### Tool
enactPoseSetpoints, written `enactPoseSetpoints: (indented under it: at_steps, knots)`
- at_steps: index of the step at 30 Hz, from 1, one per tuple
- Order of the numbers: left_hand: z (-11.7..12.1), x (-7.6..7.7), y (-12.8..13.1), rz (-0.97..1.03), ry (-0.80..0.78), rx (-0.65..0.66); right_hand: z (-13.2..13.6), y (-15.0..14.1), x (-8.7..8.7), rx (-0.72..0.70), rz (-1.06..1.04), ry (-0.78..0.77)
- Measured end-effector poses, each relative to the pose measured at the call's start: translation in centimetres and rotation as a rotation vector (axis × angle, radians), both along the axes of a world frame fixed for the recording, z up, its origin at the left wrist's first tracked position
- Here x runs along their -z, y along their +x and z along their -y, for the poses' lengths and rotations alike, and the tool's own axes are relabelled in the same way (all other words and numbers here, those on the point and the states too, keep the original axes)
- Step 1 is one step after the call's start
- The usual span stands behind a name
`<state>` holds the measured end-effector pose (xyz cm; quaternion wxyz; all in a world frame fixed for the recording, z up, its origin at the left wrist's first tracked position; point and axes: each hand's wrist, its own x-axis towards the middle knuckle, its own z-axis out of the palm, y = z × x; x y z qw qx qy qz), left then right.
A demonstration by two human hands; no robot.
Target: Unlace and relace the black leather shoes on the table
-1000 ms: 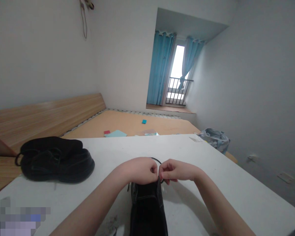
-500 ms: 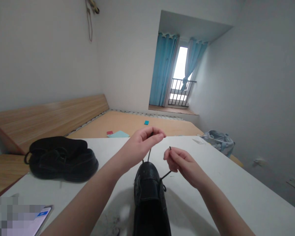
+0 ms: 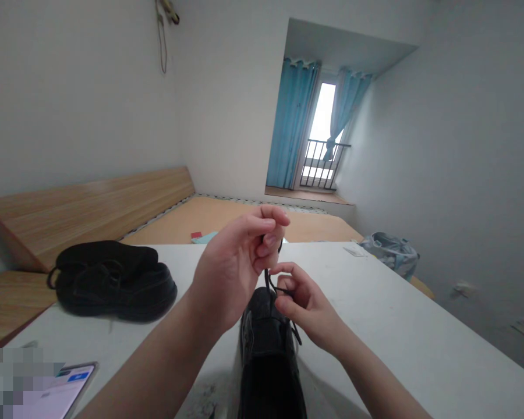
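A black shoe stands upright on the white table, its toe pointing away from me and its opening toward me. Above the toe, my left hand is closed on a black shoelace that runs down from its curled fingers. My right hand is just below and to the right, thumb and fingers pinching the lace close to the shoe's right side. Between the two hands the lace strands cross. Part of the shoe's left side is hidden behind my left wrist.
Another black shoe lies on the left of the white table. A phone is at the near left corner. Beyond the table are a bed and wooden headboard. A grey-blue bag stands at the right edge.
My hands have come together over the shoe's toe. The left hand has turned and curled its fingers; the right has moved left, and the lace strands now cross between them.
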<state>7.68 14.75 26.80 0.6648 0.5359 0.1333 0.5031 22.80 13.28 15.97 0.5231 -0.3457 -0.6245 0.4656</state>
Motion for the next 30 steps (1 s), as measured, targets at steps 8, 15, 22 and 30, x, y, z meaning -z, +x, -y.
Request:
enactPoseSetpoints:
  at_steps: [8,15,22,30]
  knots:
    - [-1.6,0.1,-1.0,-0.415,0.254,-0.202,0.2,0.0,-0.2,-0.003,0.299,0.017]
    - [-4.4,2.4,-3.1,-1.743,0.56,-0.362,-0.4,-0.7,0.5,0.154,0.406,0.001]
    - [-4.4,3.1,-2.5,-1.638,0.723,0.009,0.0,-1.4,0.6,0.389,0.663,0.073]
    - [-4.8,3.1,-2.7,-1.562,0.632,0.152,0.0,-1.8,0.6,0.433,0.709,0.082]
